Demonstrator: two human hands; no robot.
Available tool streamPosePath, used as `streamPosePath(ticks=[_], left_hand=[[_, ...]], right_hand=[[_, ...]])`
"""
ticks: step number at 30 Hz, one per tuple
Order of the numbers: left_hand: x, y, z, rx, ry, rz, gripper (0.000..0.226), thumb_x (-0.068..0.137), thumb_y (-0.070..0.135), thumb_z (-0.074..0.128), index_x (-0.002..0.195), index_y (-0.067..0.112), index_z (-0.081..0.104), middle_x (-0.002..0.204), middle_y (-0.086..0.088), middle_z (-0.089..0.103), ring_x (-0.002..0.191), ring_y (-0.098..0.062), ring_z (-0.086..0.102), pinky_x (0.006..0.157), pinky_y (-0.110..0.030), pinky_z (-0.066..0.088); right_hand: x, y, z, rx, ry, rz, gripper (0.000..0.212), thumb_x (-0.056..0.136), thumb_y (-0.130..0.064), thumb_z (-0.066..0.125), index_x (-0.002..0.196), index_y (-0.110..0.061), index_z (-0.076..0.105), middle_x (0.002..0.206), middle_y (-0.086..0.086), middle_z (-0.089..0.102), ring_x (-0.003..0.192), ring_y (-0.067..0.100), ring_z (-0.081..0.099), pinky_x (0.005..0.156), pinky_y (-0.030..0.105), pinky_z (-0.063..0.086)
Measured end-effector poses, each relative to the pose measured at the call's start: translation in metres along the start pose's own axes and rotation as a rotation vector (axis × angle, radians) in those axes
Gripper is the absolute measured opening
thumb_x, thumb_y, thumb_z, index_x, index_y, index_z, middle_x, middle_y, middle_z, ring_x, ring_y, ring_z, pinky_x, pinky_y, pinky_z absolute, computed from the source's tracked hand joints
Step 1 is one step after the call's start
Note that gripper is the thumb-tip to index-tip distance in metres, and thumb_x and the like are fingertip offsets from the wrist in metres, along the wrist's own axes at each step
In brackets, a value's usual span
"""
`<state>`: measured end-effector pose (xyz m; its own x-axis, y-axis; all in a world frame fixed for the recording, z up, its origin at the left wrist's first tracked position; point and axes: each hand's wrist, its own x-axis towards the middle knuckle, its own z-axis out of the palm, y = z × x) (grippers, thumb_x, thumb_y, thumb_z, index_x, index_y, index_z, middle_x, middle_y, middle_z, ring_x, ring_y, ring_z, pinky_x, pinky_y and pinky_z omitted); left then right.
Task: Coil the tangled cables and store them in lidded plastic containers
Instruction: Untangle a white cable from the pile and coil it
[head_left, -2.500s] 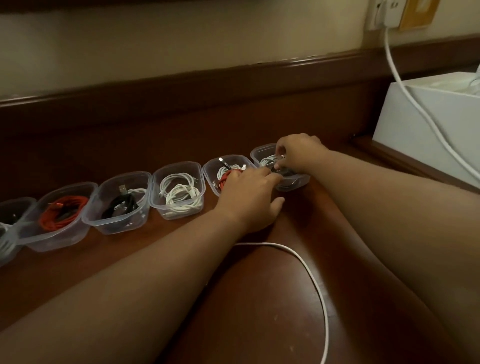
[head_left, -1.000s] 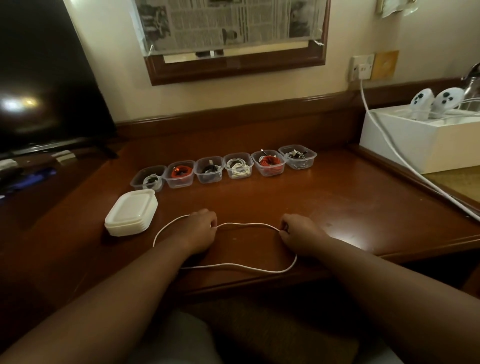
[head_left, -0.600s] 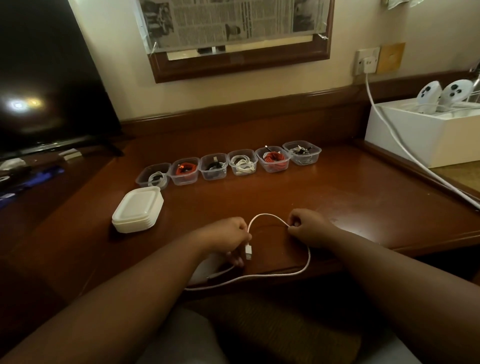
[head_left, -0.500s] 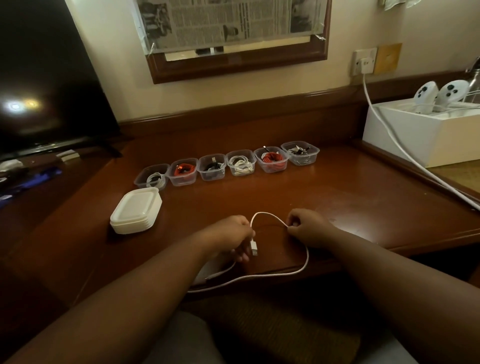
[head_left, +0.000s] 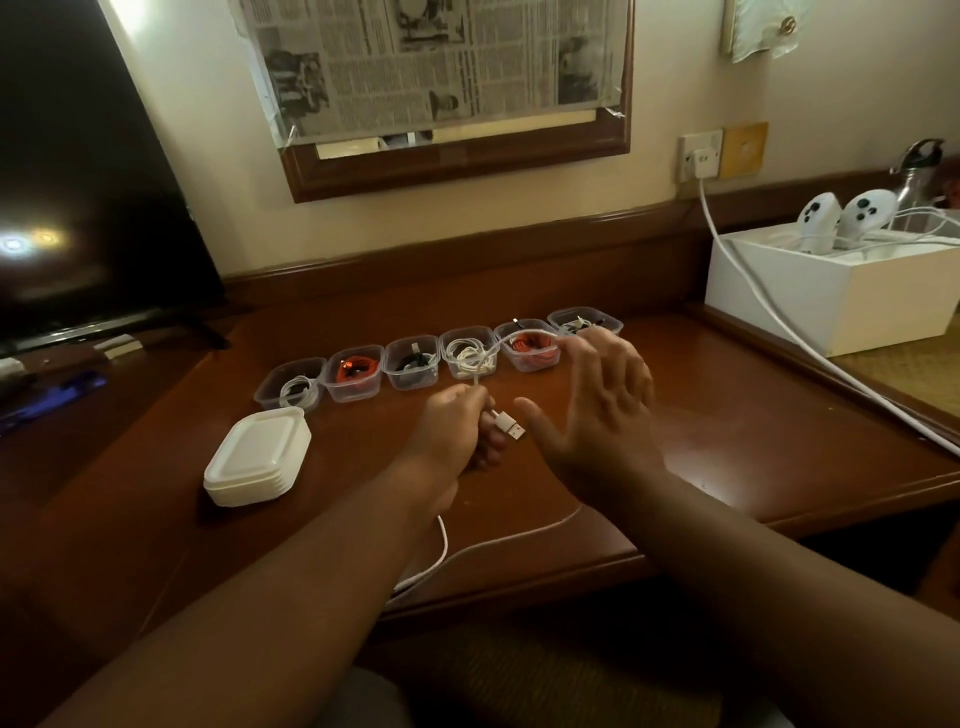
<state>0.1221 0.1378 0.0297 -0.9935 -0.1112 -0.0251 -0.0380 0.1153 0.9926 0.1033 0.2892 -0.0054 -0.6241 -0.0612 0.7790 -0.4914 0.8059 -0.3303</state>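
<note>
My left hand (head_left: 457, 431) grips a white cable (head_left: 519, 535) above the wooden desk (head_left: 727, 447), and the cable's USB plug (head_left: 510, 425) sticks out beside the fingers. From that fist a strand rises and curves toward the fingertips of my right hand (head_left: 597, 410), which is held up with fingers spread and straight. The rest of the cable trails over the desk's front edge. Behind the hands stands a row of several clear lidless containers (head_left: 413, 366), each with a coiled cable inside. A stack of white lids (head_left: 257, 457) lies to the left.
A dark TV screen (head_left: 78, 208) fills the left side. At the right stands a white box (head_left: 831, 296) holding two white controllers (head_left: 841, 215), with a metal bottle (head_left: 917, 171) behind. A thick white power cord (head_left: 779, 332) runs from the wall socket (head_left: 701, 156) across the desk's right part.
Both hands have lifted off the desk and moved toward the containers. My right hand has let go of its pinch and spread open, with the strand now looping toward its fingers.
</note>
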Motion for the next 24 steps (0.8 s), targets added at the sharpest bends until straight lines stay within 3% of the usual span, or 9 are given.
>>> streamPosePath(ticks=[3,5,7,9,12,14,16,19,24], left_hand=[[0.001,0.009,-0.001,-0.073,-0.057,0.003,0.019,0.098,0.014,0.044,0.081,0.011,0.052,0.060,-0.004,0.047,0.048,-0.014,0.044,0.047,-0.026,0.033],[0.003,0.012,-0.001,-0.047,-0.076,0.012,0.022,0.099,0.018,0.049,0.078,0.014,0.054,0.061,-0.001,0.046,0.049,-0.012,0.042,0.049,-0.025,0.032],[0.004,0.013,-0.001,0.035,-0.090,0.071,0.019,0.099,0.019,0.054,0.081,0.015,0.059,0.065,0.000,0.051,0.051,-0.010,0.045,0.048,-0.024,0.034],[0.004,0.011,-0.001,0.171,-0.091,0.235,0.016,0.098,0.017,0.058,0.083,0.013,0.064,0.068,0.000,0.058,0.052,-0.005,0.052,0.050,-0.019,0.042],[0.000,0.006,-0.003,0.289,0.027,0.485,0.024,0.098,0.027,0.059,0.078,0.016,0.065,0.066,0.007,0.060,0.060,-0.004,0.058,0.060,-0.022,0.050],[0.001,0.007,-0.006,0.215,0.135,0.524,0.026,0.099,0.035,0.055,0.081,0.018,0.063,0.066,0.010,0.059,0.063,-0.005,0.057,0.062,-0.025,0.049],[0.002,0.010,-0.004,0.093,0.088,0.416,0.031,0.101,0.037,0.046,0.097,0.014,0.066,0.080,0.003,0.065,0.073,-0.006,0.062,0.066,-0.025,0.051],[-0.006,0.013,0.006,-0.071,-0.037,0.092,0.041,0.107,0.035,0.034,0.100,0.009,0.065,0.084,-0.021,0.069,0.070,-0.011,0.070,0.059,-0.024,0.050],[-0.029,0.018,0.011,-0.350,-0.335,0.000,0.031,0.105,0.032,0.035,0.106,0.010,0.058,0.071,-0.002,0.060,0.063,-0.015,0.058,0.069,-0.033,0.050]], right_hand=[[0.012,-0.015,-0.013,-0.111,-0.280,-0.108,0.056,0.092,-0.065,0.041,0.123,-0.021,0.055,0.126,0.003,0.056,0.123,0.023,0.047,0.112,0.044,0.029],[0.015,-0.025,-0.014,0.093,-0.540,0.004,0.039,0.096,-0.055,0.047,0.116,-0.023,0.055,0.104,-0.002,0.064,0.093,0.017,0.060,0.088,0.037,0.051],[0.020,-0.033,-0.012,0.421,-0.682,0.232,0.021,0.100,-0.037,0.051,0.113,-0.021,0.055,0.091,-0.001,0.064,0.076,0.019,0.062,0.070,0.038,0.056],[0.023,-0.038,-0.012,0.667,-0.742,0.477,0.013,0.101,-0.025,0.047,0.107,-0.017,0.056,0.080,0.002,0.058,0.065,0.021,0.055,0.059,0.037,0.050],[0.028,-0.044,-0.023,0.867,-0.900,0.729,0.028,0.102,-0.029,0.040,0.085,-0.013,0.054,0.063,-0.001,0.040,0.052,0.013,0.033,0.049,0.027,0.030],[0.030,-0.046,-0.032,1.026,-1.026,0.756,0.038,0.102,-0.035,0.036,0.071,-0.016,0.047,0.057,-0.003,0.030,0.048,0.012,0.023,0.047,0.027,0.019],[0.033,-0.047,-0.037,1.220,-1.110,0.711,0.041,0.100,-0.034,0.033,0.065,-0.016,0.044,0.057,-0.001,0.027,0.048,0.014,0.021,0.048,0.027,0.018],[0.040,-0.050,-0.042,1.420,-1.083,0.592,0.042,0.100,-0.035,0.029,0.069,-0.013,0.047,0.060,0.004,0.030,0.051,0.017,0.030,0.052,0.031,0.027],[0.064,-0.045,-0.060,1.479,-0.673,0.448,0.032,0.107,-0.020,0.032,0.098,-0.007,0.060,0.084,0.008,0.064,0.083,0.023,0.065,0.081,0.035,0.056]])
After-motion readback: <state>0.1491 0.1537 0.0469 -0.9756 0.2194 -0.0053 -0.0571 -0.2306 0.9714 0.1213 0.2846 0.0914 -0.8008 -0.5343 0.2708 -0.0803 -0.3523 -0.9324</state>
